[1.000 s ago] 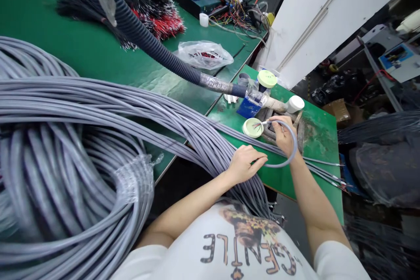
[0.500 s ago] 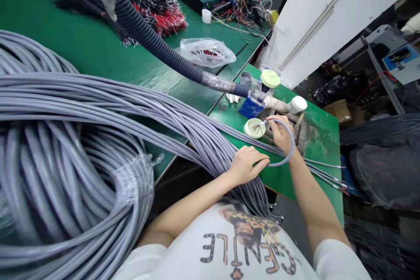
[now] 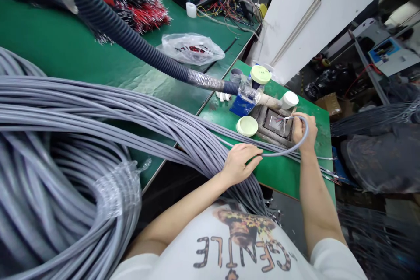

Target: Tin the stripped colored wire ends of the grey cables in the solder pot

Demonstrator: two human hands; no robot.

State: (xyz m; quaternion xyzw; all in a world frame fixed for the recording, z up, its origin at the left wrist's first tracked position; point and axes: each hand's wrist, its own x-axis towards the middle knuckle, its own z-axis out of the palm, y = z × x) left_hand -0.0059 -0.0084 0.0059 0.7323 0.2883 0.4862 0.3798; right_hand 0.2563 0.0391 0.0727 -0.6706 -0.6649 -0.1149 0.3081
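My right hand [image 3: 306, 132] is closed on a grey cable [image 3: 290, 151] close to its stripped end. Thin coloured wires [image 3: 279, 119] fan out from that end over the shiny square surface of a grimy metal pot [image 3: 263, 119], perhaps touching it; I cannot tell. Farther along, the same cable bends in a loop to my left hand [image 3: 242, 162], which pinches it between thumb and fingers. Under my left hand runs a thick bundle of grey cables [image 3: 183, 127]. A shallow cream cup [image 3: 247, 127] sits just left of the pot.
A ribbed dark hose [image 3: 141, 48] crosses above the bench to the pot. Around the pot stand a white cup [image 3: 290, 100], a yellow-lidded jar [image 3: 260, 74] and a blue box [image 3: 242, 106]. Coiled grey cables [image 3: 65, 192] fill the left. A plastic bag [image 3: 193, 49] lies farther back.
My right hand has carried the cable end rightward, from the cream cup to over the metal pot. My left hand still pinches the cable. The view has shifted slightly.
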